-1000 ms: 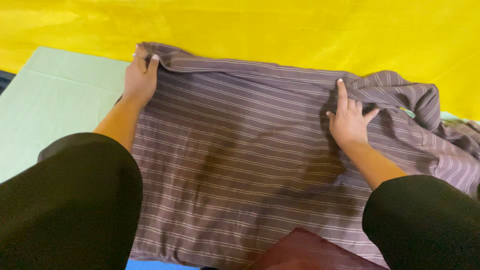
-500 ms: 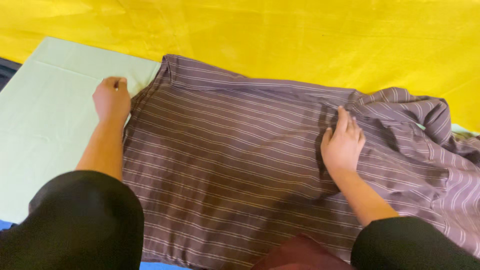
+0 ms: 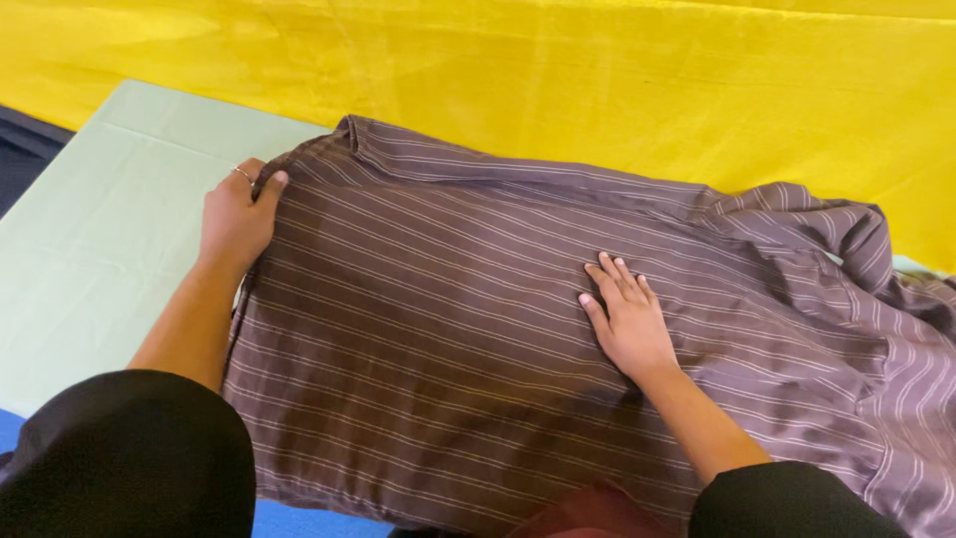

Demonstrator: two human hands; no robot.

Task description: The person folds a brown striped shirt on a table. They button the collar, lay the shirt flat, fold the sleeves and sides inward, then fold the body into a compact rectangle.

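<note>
A brown shirt with thin pale stripes (image 3: 448, 329) lies spread across the surface in front of me. My left hand (image 3: 234, 221) pinches its left edge near the collar, fingers closed on the cloth. My right hand (image 3: 625, 317) rests flat on the middle of the shirt, fingers spread and holding nothing. A sleeve of the shirt (image 3: 836, 234) lies bunched at the right. Black sleeves cover both my upper arms at the bottom of the view.
A pale green sheet (image 3: 90, 249) covers the surface under and left of the shirt. A yellow cloth (image 3: 597, 80) stretches across the back. A dark red fabric (image 3: 588, 513) shows at the bottom edge, and blue surface (image 3: 309, 520) beside it.
My left hand went from the shirt's top corner out to the green sheet, then back to grip the left edge. My right hand slid from the bunched sleeve to the shirt's middle and flattened.
</note>
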